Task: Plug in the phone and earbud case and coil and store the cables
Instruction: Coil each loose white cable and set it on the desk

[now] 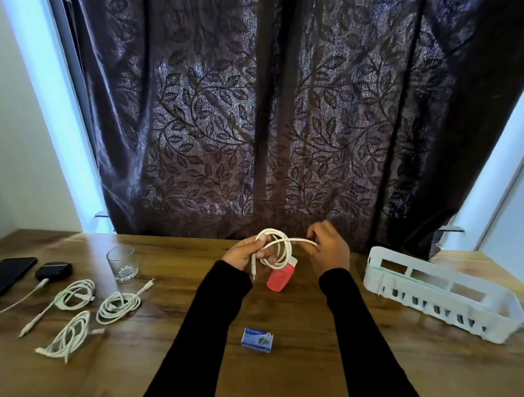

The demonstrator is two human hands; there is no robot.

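My left hand (246, 253) grips a coil of white cable (278, 247) held above the wooden table (323, 351); one plug end hangs down below the fist. My right hand (327, 246) pinches the cable's free end and holds it across the loop. At far left lies a black phone (2, 280) beside a black earbud case (53, 270) with a white cable (13, 304) running to it. Three coiled white cables (76, 295) (118, 306) (65, 337) lie on the table's left side. A white slotted basket (442, 293) stands at the right.
A glass tumbler (123, 262) stands left of my hands. A red bottle (280, 277) lies under the held coil. A small blue box (257, 339) sits between my forearms. A dark leaf-patterned curtain (273, 123) hangs behind the table.
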